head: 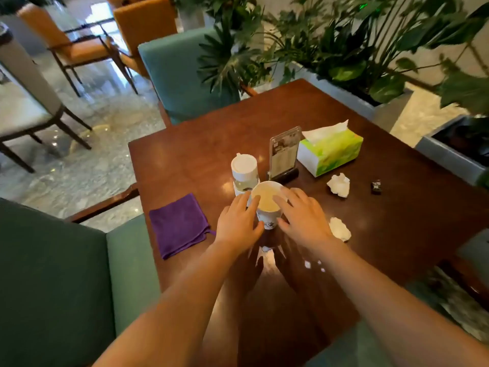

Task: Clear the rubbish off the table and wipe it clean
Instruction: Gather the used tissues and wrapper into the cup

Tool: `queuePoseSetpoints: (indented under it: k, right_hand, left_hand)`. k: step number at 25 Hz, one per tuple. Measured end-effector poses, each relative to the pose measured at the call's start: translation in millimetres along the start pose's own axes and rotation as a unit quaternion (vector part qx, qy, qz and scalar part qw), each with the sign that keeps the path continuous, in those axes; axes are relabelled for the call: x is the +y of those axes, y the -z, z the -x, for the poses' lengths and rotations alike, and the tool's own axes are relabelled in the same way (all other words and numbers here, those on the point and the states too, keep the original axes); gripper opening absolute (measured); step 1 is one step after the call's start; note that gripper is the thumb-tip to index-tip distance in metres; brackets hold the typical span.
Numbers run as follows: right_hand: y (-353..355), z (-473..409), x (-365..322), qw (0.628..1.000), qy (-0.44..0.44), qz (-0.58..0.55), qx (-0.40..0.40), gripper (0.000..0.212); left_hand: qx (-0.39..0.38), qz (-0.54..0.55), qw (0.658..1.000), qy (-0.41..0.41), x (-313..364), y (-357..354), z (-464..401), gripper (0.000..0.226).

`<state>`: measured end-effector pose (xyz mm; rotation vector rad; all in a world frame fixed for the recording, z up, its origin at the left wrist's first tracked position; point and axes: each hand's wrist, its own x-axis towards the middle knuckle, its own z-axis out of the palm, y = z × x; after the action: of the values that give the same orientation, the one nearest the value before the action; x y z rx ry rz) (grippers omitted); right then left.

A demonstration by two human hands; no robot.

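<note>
A white paper cup [266,200] stands in the middle of the dark wooden table [383,234]. My left hand [238,222] lies against its left side and my right hand [301,215] against its right side, fingers spread around the rim; a firm grip cannot be made out. Two crumpled white tissues lie on the table, one [339,184] behind my right hand and one [340,228] right beside it. A small dark wrapper [376,186] sits farther right. A folded purple cloth [180,225] lies at the table's left edge.
A white-capped bottle [244,172] stands just behind the cup. A clear menu stand [284,154] and a green tissue box [330,152] sit behind that. Green chairs [182,72] flank the table, and planters with leafy plants [357,49] line its far right side.
</note>
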<state>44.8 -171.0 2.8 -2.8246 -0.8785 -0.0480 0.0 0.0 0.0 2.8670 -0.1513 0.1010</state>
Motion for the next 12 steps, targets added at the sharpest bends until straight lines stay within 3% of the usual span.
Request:
queuePoseSetpoints:
  k: [4,8,12]
  right_hand:
    - [-16.0,-9.4,17.3,1.000,-0.006,-0.003,-0.017,0.034]
    - [-16.1,-7.9,22.1,0.993,0.013,-0.120,0.014,0.018]
    - [-3.0,0.9,25.7,0.982,0.019,-0.180,0.057,0.013]
  left_hand:
    - [-0.037,-0.003,0.999,0.022,4.6,-21.7,-18.6,0.051]
    - [0.041,0.133,0.990,0.039,7.8,-32.1,-16.3,0.036]
    - [0.099,0.351,0.929,0.056,15.2,-28.1,-8.6,0.077]
